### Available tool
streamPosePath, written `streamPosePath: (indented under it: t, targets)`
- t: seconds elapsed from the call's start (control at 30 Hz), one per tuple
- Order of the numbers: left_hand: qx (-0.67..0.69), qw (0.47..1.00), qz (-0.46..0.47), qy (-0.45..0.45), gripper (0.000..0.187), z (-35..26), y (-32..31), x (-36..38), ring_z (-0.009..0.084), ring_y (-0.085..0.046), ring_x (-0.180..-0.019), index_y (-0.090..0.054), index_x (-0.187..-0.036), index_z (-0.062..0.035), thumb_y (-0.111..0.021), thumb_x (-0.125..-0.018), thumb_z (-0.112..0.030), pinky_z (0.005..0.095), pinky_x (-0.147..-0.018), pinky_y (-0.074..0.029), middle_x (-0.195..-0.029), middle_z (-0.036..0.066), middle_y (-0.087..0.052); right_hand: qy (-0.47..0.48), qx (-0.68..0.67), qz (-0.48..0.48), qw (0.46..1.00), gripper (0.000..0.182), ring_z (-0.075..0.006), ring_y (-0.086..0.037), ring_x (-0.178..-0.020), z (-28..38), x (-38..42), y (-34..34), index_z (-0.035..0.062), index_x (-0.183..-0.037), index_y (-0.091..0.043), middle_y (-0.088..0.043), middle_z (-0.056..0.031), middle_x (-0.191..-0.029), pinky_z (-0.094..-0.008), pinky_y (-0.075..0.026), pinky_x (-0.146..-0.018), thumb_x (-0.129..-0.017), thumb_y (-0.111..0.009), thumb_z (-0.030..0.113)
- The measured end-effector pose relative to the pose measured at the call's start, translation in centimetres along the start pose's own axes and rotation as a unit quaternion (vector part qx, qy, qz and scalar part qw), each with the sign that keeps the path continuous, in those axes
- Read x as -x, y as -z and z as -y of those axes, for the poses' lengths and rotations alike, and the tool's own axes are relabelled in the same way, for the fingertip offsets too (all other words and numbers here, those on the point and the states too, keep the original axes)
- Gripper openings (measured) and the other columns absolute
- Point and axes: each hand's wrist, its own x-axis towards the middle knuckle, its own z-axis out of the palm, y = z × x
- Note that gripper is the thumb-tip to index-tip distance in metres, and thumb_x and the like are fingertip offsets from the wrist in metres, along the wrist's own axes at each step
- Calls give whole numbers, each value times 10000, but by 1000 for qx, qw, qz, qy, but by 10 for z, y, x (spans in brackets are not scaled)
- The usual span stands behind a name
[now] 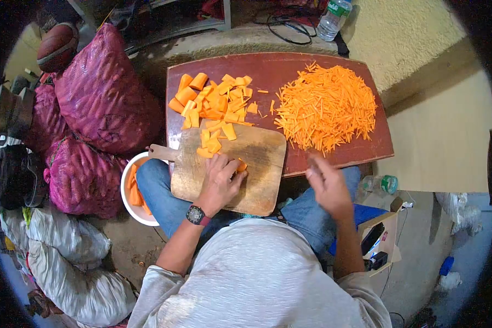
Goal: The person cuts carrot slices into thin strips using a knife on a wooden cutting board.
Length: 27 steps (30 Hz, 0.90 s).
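Observation:
On the wooden cutting board (262, 164), my left hand (222, 177) is closed on a carrot piece (241, 165), its fingertips bent over it. My right hand (327, 180), slightly blurred, is raised off the board's right side, just below the pile of shredded carrot (328, 106). Its fingers look apart, with nothing visible between them. Cut carrot chunks (218, 101) lie on the red table (262, 65), and some thin slices (210, 143) rest on the board's upper part.
A white basin (127, 205) with carrots stands left of my leg. Purple mesh sacks (104, 98) and a basketball (57, 46) are at the left. A plastic bottle (333, 19) stands behind the table. An open box (380, 240) with dark items is at the lower right.

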Motion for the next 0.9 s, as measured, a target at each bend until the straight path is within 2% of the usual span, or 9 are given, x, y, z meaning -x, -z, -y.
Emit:
streamPosePath:
  t: [0.07, 0.13, 0.27, 0.37, 0.43, 0.47, 0.53, 0.7, 0.9]
  targets:
    - [3, 1000, 9, -8, 253, -6, -6, -4, 351, -614, -987, -764, -1095, -21, -851, -872, -106, 469, -886, -474, -993, 139, -654, -12, -39, 16, 999, 354, -460, -771, -1081, 17, 20, -14, -14, -1361, -653, -778, -285, -1110, -458, -598, -906, -1076, -669, 195]
    - [5, 1000, 21, -16, 231, -11, -12, -6, 349, -613, -979, -766, -1090, -19, -837, -887, -104, 465, -874, -470, -985, 138, -649, -99, -111, 107, 983, 362, -448, -779, -1072, 46, 30, -19, -18, -1375, -648, -771, -293, -1110, -470, -597, -899, -1072, -675, 179]
    - [30, 999, 28, -35, 209, -15, -19, -7, 358, -615, -969, -768, -1085, -13, -817, -906, -110, 470, -871, -470, -980, 144, -644, -125, -165, 107, 973, 354, -449, -778, -1064, 51, 37, -36, -14, -1379, -648, -765, -296, -1111, -481, -594, -887, -1079, -662, 173]
    - [33, 999, 22, -27, 219, -16, -11, -11, 371, -615, -983, -771, -1098, -7, -813, -905, -101, 477, -877, -480, -1021, 162, -650, -102, -145, 140, 974, 343, -462, -771, -1052, 49, 28, -36, -16, -1376, -637, -758, -300, -1103, -492, -592, -862, -1089, -643, 174]
    - [28, 999, 13, -28, 228, -13, -12, -14, 379, -615, -998, -773, -1108, -4, -812, -903, -95, 477, -885, -487, -1055, 171, -655, -46, -122, 154, 979, 350, -442, -775, -956, 44, 23, -39, -29, -1375, -641, -748, -287, -1049, -459, -581, -792, -1083, -648, 164]
    - [36, 998, 9, -48, 207, -8, -16, -13, 369, -611, -1003, -769, -1083, -5, -811, -897, -84, 472, -887, -478, -1057, 156, -657, -46, -123, 157, 979, 350, -442, -775, -956, 45, 21, -37, -29, -1375, -641, -748, -287, -1049, -459, -581, -792, -1083, -648, 164]
    - [42, 997, 5, -65, 187, -6, -15, -12, 360, -606, -1008, -764, -1058, -6, -810, -890, -74, 467, -890, -469, -1060, 140, -658, -41, -110, 180, 977, 338, -495, -749, -1047, 51, 16, -33, -21, -1359, -625, -762, -291, -1123, -527, -597, -852, -1094, -631, 190]
    - [-33, 994, 57, -90, 367, -6, -10, -6, 380, -568, -1087, -753, -1175, 14, -764, -811, -33, 489, -944, -477, -1132, 167, -625, -36, -72, 178, 981, 368, -501, -745, -1029, 56, 30, -34, -6, -1399, -605, -756, -290, -1110, -538, -595, -834, -1092, -641, 193]
    - [-29, 993, 59, -97, 378, -1, -16, -3, 376, -564, -1085, -748, -1208, 27, -664, -845, -36, 486, -971, -477, -1131, 164, -613, -59, -14, 193, 979, 360, -517, -731, -1006, 64, 32, -34, 11, -1404, -588, -747, -296, -1101, -566, -587, -807, -1090, -640, 181]
